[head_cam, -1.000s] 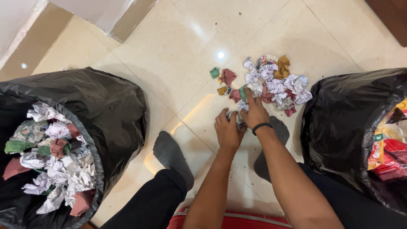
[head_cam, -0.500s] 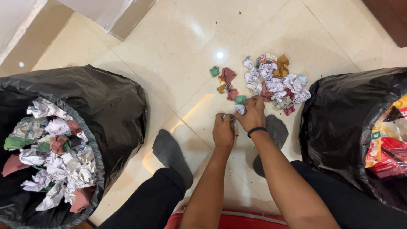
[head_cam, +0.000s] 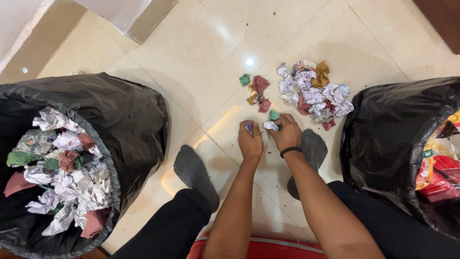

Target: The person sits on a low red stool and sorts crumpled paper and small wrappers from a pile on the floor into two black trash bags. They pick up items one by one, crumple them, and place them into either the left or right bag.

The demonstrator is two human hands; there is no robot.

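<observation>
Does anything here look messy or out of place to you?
Yes. A heap of crumpled paper balls, white, maroon, green and mustard, lies loose on the glossy cream tile floor, though the black-lined bin on the left already holds similar wads. Both the left hand and right hand grip small scraps. Dark crumbs speckle the tiles.

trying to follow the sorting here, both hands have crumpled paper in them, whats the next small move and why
Probably carry the handful left to the black-lined bin. Both the left hand and right hand are closed on crumpled paper balls, and that bin already holds the same kind of paper wads, while the bin on the right shows shiny wrappers.
</observation>
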